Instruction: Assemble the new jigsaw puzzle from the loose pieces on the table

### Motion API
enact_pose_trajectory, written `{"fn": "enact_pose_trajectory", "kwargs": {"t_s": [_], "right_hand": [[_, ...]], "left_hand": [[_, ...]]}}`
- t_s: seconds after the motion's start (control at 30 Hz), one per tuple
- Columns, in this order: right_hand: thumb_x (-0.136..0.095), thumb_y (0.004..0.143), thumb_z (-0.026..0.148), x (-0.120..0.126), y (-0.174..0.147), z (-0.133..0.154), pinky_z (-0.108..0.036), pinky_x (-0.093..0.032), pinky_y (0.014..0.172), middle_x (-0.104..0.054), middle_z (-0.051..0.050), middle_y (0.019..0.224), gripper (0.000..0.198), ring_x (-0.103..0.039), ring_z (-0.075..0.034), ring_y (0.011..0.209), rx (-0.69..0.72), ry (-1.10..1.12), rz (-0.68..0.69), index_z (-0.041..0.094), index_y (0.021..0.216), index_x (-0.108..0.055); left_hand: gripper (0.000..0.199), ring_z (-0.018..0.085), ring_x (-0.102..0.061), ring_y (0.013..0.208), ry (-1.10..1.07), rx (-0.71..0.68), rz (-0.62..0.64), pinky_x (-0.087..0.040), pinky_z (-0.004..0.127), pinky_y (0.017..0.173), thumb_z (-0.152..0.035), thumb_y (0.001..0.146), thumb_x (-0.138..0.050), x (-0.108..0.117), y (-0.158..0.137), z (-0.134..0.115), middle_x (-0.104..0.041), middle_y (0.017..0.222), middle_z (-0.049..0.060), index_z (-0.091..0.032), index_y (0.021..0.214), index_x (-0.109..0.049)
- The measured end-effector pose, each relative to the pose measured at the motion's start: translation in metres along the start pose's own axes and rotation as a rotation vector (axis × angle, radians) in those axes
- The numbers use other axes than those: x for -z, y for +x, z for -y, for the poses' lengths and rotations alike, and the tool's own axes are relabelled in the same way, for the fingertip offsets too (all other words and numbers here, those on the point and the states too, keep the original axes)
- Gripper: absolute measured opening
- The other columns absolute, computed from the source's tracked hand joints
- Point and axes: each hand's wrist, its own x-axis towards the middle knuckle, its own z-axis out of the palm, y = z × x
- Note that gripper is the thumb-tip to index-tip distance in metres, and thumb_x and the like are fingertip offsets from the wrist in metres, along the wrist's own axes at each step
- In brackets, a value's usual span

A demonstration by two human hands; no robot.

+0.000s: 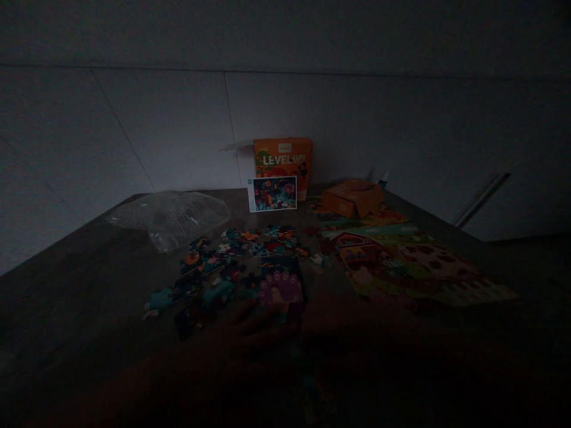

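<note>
The scene is very dark. My left hand (243, 333) reaches in from the lower left, its fingers apart over the lower edge of a joined puzzle section (281, 288) showing a purple peacock. Close by on the right is my right hand (334, 318), at the section's right lower corner; its fingers are lost in shadow. Loose jigsaw pieces (218, 288) lie heaped to the left of and behind the section. Below the hands, a dim coloured patch (314, 395) may be more puzzle pieces.
A picture card (274, 194) leans on an orange "LEVEL UP!" box (284, 151) by the wall. A crumpled clear plastic bag (178, 214) lies back left. An assembled farm puzzle (414, 261) covers the right side, with another orange box (350, 199) at its far end.
</note>
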Motion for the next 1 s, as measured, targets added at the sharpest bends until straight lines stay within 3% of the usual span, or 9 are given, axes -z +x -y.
{"fn": "enact_pose_trajectory", "kwargs": {"t_s": [0.2,0.43,0.7,1.0], "right_hand": [[-0.073,0.080,0.025,0.0037,0.0010,0.0056,-0.031,-0.046,0.080,-0.069,-0.010,0.108,0.041,-0.063,-0.023,0.095,-0.045,-0.050,0.011,0.018,0.119,-0.065],[-0.073,0.081,0.031,0.0051,0.0033,0.0052,-0.027,-0.043,0.069,-0.069,-0.008,0.091,0.019,-0.061,-0.020,0.083,-0.097,-0.131,0.115,0.014,0.089,-0.069],[-0.075,0.079,0.030,-0.0013,0.0009,-0.0033,-0.024,-0.041,0.065,-0.068,-0.005,0.088,0.020,-0.058,-0.016,0.076,-0.021,-0.103,0.043,0.016,0.093,-0.070],[-0.076,0.077,0.028,0.0000,0.0021,0.0055,-0.024,-0.039,0.062,-0.068,-0.005,0.085,0.015,-0.056,-0.016,0.073,-0.113,-0.126,0.065,0.015,0.083,-0.070]], "left_hand": [[0.070,0.041,-0.007,0.149,-0.011,0.007,0.003,-0.013,0.066,0.118,-0.044,0.095,-0.059,0.0030,0.0013,-0.0019,-0.001,0.164,0.001,-0.040,0.155,-0.022],[0.071,0.040,-0.005,0.149,-0.011,-0.006,-0.018,-0.008,0.065,0.118,-0.046,0.095,-0.058,-0.0014,0.0000,0.0009,-0.001,0.164,0.002,-0.039,0.155,-0.021],[0.072,0.040,-0.005,0.149,-0.035,-0.010,-0.035,-0.006,0.065,0.118,-0.049,0.094,-0.059,-0.0054,-0.0007,0.0028,-0.001,0.164,0.000,-0.042,0.155,-0.021],[0.075,0.041,-0.005,0.149,-0.008,-0.005,-0.034,-0.009,0.065,0.118,-0.051,0.093,-0.058,-0.0050,-0.0003,0.0023,0.001,0.164,0.000,-0.042,0.155,-0.017]]}}
